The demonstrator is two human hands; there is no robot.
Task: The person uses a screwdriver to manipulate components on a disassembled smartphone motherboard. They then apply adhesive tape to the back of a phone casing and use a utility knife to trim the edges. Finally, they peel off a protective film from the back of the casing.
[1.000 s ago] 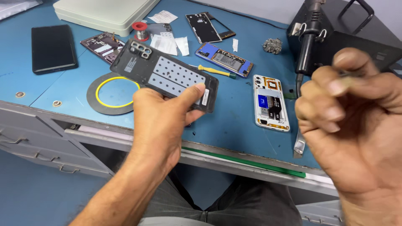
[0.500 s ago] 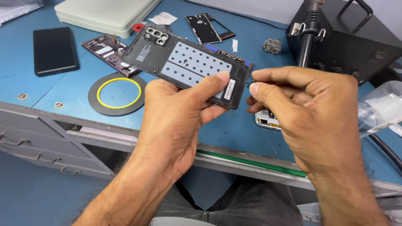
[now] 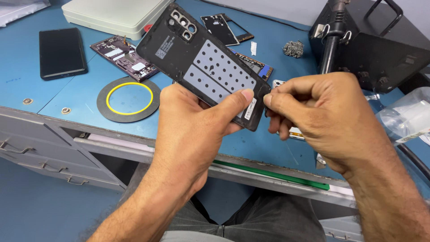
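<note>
The left hand (image 3: 190,134) grips a black phone back cover (image 3: 204,65) by its near end, held tilted above the near edge of the blue worktop (image 3: 67,92), inner side up. The right hand (image 3: 322,118) pinches narrowly at the cover's near right corner. Below lie a black ring with a yellow circle (image 3: 129,99), an opened phone (image 3: 125,57) and a dark phone (image 3: 62,53) far left. A black box (image 3: 380,49) crowds the right.

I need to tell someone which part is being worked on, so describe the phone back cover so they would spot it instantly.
Above the front edge of the blue workbench, the left hand holds up a black phone back cover, inner side showing. The right hand pinches its lower corner. Unlike the phone parts lying flat, it bears two grey dotted pads.
</note>
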